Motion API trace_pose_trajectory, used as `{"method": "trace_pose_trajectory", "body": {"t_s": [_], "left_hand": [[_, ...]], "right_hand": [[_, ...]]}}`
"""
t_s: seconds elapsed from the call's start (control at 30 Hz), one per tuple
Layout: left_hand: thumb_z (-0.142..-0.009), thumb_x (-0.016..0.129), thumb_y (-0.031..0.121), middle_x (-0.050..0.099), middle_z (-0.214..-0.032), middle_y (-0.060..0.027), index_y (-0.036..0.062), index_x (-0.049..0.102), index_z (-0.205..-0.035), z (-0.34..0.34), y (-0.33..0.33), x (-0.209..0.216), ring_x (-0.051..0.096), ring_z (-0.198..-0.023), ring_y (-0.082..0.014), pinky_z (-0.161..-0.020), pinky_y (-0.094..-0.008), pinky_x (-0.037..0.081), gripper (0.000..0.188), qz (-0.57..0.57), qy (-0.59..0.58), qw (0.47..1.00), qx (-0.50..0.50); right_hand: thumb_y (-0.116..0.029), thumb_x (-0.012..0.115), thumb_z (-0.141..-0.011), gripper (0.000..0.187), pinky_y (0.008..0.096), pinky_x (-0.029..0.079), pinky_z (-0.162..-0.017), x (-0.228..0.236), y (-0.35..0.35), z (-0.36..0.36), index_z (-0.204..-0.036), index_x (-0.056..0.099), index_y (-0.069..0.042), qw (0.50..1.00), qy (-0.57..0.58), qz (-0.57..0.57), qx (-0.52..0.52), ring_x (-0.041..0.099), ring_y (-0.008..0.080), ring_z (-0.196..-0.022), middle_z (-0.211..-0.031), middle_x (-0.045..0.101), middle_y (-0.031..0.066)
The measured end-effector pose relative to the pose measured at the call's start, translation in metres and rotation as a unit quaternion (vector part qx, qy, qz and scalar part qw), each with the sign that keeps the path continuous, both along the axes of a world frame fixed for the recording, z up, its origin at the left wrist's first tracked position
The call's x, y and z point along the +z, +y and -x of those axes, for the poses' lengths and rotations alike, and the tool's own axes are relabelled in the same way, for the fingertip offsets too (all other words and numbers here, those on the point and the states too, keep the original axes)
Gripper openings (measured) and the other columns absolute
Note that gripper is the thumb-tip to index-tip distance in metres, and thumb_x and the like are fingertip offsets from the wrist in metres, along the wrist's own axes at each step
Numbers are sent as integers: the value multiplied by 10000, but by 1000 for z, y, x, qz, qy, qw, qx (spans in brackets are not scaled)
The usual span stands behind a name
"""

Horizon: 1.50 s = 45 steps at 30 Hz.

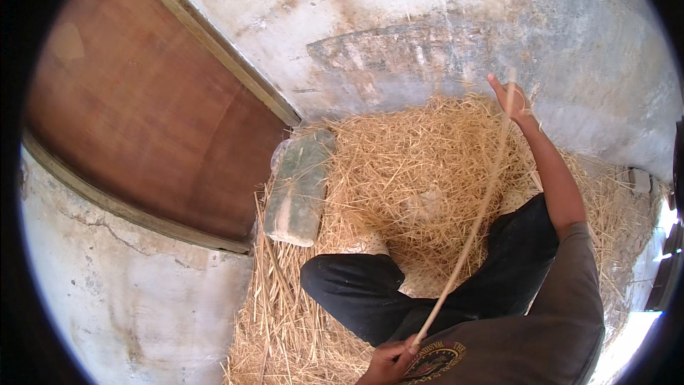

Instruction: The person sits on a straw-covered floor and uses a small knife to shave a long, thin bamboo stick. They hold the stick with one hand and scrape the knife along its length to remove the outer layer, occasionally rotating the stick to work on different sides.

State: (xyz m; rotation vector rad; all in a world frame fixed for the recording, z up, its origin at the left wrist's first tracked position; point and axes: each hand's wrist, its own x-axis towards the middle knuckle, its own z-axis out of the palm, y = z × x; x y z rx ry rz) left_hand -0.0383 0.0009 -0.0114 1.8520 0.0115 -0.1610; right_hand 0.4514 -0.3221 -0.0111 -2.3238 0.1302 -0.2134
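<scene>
A long, pale straw-coloured stalk (462, 260) slants from my lap up toward the wall. My left hand (393, 361), low in the view near my shirt, is closed around its lower end. My right arm is stretched far forward, and my right hand (514, 102) is beside the stalk's blurred upper end, its thumb sticking out. The stalk crosses in front of that hand; blur hides whether its fingers grip anything. Some thin straw bits show at the right wrist. Loose straw (420, 150) is heaped between my bent legs and the wall.
A worn greenish block (303, 185) lies left of the heap, by a brown door panel (164, 121) in a wooden frame. Several longer stalks (274, 299) lie along the left. The stained plaster wall (399, 36) stands close ahead. Straw also covers the floor at right.
</scene>
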Motion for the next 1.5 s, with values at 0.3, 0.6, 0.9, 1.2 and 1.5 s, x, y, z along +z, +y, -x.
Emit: {"method": "trace_pose_trajectory", "body": {"t_s": [0.3,0.6,0.9,1.2,1.5], "left_hand": [[-974,514,118,474,-619,60,13,563,-1262,-26,9,-17,397,-544,-6,-497,-170,323,311,212,197,957,28],[-998,458,136,510,-670,-2,33,497,-1320,-70,15,-30,422,-456,-30,-405,-187,338,341,211,160,964,-3],[-1018,413,188,434,-578,14,2,545,-1223,-80,24,-14,368,-415,-32,-382,-189,299,306,251,190,948,-36],[-1009,434,174,429,-575,20,18,559,-1208,-66,26,-7,360,-406,-36,-377,-194,294,282,220,196,955,35],[-993,476,184,455,-603,19,41,537,-1237,-126,17,15,362,-389,-41,-360,-189,282,289,309,123,933,140]], "right_hand": [[-629,377,-927,676,216,249,-361,40,41,63,-1000,616,-1,751,109,-590,274,291,49,-367,-522,390,-38],[-394,564,-938,387,221,257,-360,49,73,81,-860,626,-20,861,61,-440,249,314,50,-381,-503,392,-29],[-388,594,-921,424,238,247,-367,35,60,65,-639,470,-96,884,42,-457,89,282,66,-377,-489,349,-38],[-488,594,-870,453,329,421,-486,-6,-32,14,-896,596,-36,995,103,1,10,519,158,-533,-636,541,48],[-552,671,-796,521,335,423,-553,22,91,105,-920,650,-47,958,24,34,282,533,141,-605,-673,558,38]]}}
